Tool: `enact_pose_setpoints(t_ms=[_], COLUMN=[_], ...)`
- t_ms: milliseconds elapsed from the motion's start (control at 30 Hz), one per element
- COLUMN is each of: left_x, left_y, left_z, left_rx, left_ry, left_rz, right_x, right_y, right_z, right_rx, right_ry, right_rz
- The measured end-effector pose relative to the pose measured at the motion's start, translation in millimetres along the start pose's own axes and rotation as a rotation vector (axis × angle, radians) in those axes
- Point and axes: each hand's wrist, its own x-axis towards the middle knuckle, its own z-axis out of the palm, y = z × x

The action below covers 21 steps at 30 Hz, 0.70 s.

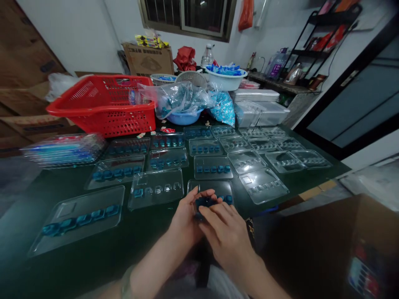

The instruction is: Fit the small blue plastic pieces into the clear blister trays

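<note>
My left hand (186, 214) is cupped, its fingers curled around several dark blue plastic pieces (203, 202). My right hand (229, 228) reaches over from the right, its fingers bent and pressed on these same pieces. Just behind both hands lies a clear plastic tray (199, 184) with blue pieces at its right end, partly hidden by the fingers. To the left, another clear tray (165, 178) has one blue piece (138, 192) in its leftmost slot. Nearest the front left is a tray (93, 199) with a row of blue pieces (83, 219).
More clear trays (249, 162) spread across the dark green table (149, 236). A stack of filled trays (67, 149) stands left, below a red basket (102, 118). Behind are a blue basin (184, 118), bagged blue pieces (222, 108) and clear boxes (263, 113). A brown box (311, 241) stands right.
</note>
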Motion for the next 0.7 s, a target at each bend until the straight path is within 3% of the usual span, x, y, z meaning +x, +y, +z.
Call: enact_pose_setpoints(t_ms=[133,267,433,567,700], left_x=[0,3,-1,-11,-15], left_y=[-5,-5,-6,-10,-10], left_z=[1.7,0.1,-7.4,-11.0,-11.8], left_rx=[-0.003,0.008,0.207,0.375,0.475], left_ry=[-0.039,-0.006,-0.033,-0.132,-0.112], left_rz=[0.058,0.071,0.192,0.318,0.386], right_x=[2,1,3,6,9], right_y=[2,6,12,13,14], right_z=[9,4,-6,-3,6], right_rx=[0.081,0.295,0.456,0.608,0.783], right_ry=[0.034,0.111,0.238,0.215,0.186], right_rz=[0.056,0.154,0.345,0.426,0.503])
